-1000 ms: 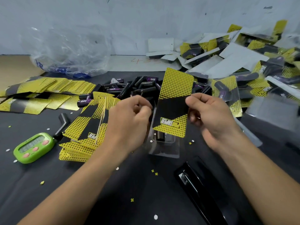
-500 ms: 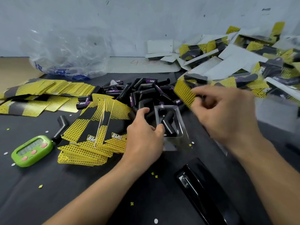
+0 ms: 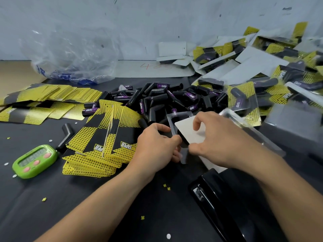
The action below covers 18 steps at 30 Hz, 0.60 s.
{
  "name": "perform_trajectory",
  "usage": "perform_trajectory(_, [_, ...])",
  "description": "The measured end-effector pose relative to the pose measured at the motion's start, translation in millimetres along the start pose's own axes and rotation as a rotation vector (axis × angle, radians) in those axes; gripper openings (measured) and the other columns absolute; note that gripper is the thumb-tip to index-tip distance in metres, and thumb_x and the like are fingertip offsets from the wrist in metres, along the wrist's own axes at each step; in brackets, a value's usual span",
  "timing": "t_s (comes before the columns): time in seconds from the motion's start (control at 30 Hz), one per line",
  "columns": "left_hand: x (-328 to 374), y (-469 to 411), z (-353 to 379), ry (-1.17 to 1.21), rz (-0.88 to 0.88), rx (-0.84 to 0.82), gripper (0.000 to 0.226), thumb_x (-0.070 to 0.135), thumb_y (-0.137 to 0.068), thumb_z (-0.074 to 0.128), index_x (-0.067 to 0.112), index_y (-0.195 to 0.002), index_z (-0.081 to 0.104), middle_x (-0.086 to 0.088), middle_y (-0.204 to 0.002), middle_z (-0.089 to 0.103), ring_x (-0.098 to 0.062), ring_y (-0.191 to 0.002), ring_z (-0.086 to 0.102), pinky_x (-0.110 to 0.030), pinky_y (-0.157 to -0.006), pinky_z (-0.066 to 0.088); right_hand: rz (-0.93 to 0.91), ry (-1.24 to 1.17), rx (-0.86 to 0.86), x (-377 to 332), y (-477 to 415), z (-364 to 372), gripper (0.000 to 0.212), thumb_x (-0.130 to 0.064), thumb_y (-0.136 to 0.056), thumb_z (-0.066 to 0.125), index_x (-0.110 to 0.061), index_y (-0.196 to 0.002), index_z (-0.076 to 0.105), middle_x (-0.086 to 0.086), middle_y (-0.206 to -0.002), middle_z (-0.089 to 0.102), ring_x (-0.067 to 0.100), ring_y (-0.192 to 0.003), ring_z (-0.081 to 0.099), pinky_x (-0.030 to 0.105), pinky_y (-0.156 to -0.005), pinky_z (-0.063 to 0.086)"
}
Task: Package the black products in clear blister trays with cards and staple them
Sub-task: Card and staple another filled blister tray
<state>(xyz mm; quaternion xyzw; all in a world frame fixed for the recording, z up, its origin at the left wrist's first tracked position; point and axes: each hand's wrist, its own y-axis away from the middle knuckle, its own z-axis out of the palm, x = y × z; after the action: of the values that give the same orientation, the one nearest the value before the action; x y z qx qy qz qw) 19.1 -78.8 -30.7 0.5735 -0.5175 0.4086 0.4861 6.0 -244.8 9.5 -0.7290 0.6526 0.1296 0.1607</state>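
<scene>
Card (image 3: 190,132) now over tray (image 3: 172,118); product (image 3: 183,140) half-hidden

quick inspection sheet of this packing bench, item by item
surface: black cloth, dotted with small paper punch-outs
job's things: clear blister tray with a card laid white side up over it; pile of black products behind; stack of yellow cards to the left; black stapler at the near right; finished packs heaped at the far right
clutter: green timer; clear plastic bag
grippers: left hand grips the tray's edge; right hand pinches the card
cables: nothing seen
surroundings: pale wall behind the bench
</scene>
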Motion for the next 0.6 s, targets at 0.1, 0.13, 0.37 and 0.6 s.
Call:
perform_trajectory(0.1, [0.0,0.2,0.4,0.056,-0.004,-0.001,0.026,0.009,-0.090,0.069,0.016,-0.111,0.055,-0.011,-0.068,0.075,-0.026,-0.056,0.073,-0.027,-0.050,0.055,0.043,-0.222,0.027,2.7,0.7,-15.8,0.037,-0.045,-0.072,0.075,-0.035,-0.103,0.058,-0.017,-0.102,0.056,0.003,-0.089,0.055,0.024,-0.068,0.043])
perform_trajectory(0.13, [0.2,0.5,0.1,0.062,-0.003,0.004,0.026,0.009,-0.091,0.069,0.016,-0.111,0.054,-0.011,-0.068,0.075,-0.025,-0.055,0.072,-0.027,-0.049,0.055,0.058,-0.410,-0.047,4.4,1.8,-24.5,0.034,-0.046,-0.072,0.074,-0.034,-0.102,0.065,-0.014,-0.096,0.063,0.005,-0.089,0.061,0.029,-0.073,0.051])
perform_trajectory(0.37, [-3.2,0.3,3.6,0.101,0.016,0.076,0.024,0.003,-0.089,0.069,0.012,-0.100,0.049,-0.006,-0.064,0.073,-0.017,-0.048,0.067,-0.022,-0.045,0.051,0.114,-0.763,-0.651,29.9,0.1,-67.6,0.050,-0.011,-0.065,0.060,-0.008,-0.113,0.074,0.013,-0.082,0.075,0.019,-0.060,0.072,0.030,-0.050,0.057])
perform_trajectory(0.6, [-8.9,-9.9,3.5,-0.112,0.134,0.342,0.034,0.015,-0.081,0.077,0.024,-0.080,0.044,-0.005,-0.077,0.075,-0.024,-0.067,0.075,-0.037,-0.060,0.061,0.015,-0.545,-0.708,18.1,10.9,-46.6,0.042,-0.033,-0.070,0.064,-0.033,-0.109,0.077,-0.005,-0.090,0.074,0.009,-0.080,0.072,0.021,-0.065,0.056])
